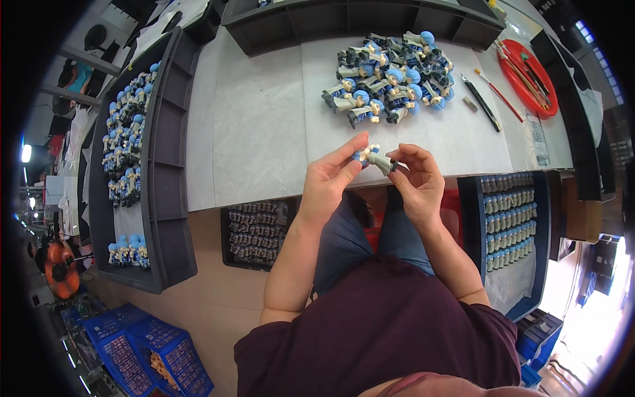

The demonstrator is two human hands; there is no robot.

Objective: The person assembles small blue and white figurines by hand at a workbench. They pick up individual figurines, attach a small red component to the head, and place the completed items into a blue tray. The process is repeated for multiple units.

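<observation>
A small figurine (380, 161) with a blue head and a pale grey coat is held between my two hands, above the near edge of the table. The thumb and fingers of my left hand (329, 177) pinch it at the head end, hiding most of the hair. At the other end, my right hand (419, 183) grips the dark feet between thumb and fingers. The figurine lies tilted, nearly level. Just beyond my hands, a loose pile of similar figurines (395, 78) is heaped on the white-covered table (258, 112).
Right of the pile lie a black pen-like tool (481, 102), a thin red brush (499, 96), a small grey block (470, 104) and a red oval tray (552, 106) of brushes. A black crate (169, 192) of figurines stands left; a blue-rimmed tray (544, 245) with figurine rows sits lower right.
</observation>
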